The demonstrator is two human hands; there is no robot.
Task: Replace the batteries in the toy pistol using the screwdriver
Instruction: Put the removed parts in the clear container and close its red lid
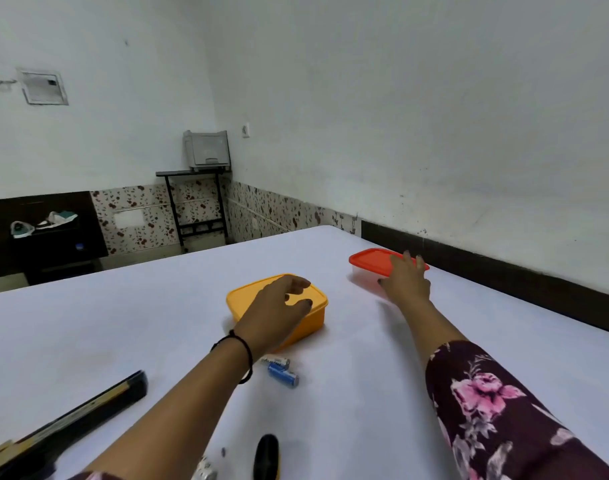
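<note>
Left grip: you're reaching your left grip (279, 303) over the yellow box (240, 299), fingers half-curled, thumb apart, holding nothing. I'm not seeing whether it's touching the lid.
Right grip: you're laying your right grip (405, 278) on the red lid (369, 259) of the clear box (363, 277), fingers straight and spread, grasping nothing.
Batteries: two blue batteries (282, 372) are lying loose on the surface (365, 375), just beside your left wrist, on the near side of the yellow box.
Handling: they're likely light, stiff, smooth and prone to rolling, so be pinching each one across its middle. The boxes are looking like thin plastic that slides, so be pinning the base while lifting a lid corner.
Toy pistol: I'm not making it out anywhere; it may be sitting in a box.
Cut off: the frame is cropping a black rounded item (266, 457) and a small silvery item (206, 471) at the bottom edge, and a long black item (88, 415) at the left. I'm not telling which, if any, is the screwdriver.
Hidden: the opaque yellow walls are hiding that box's contents. Your hand is covering part of the clear box, and the rest is too blurred.
</note>
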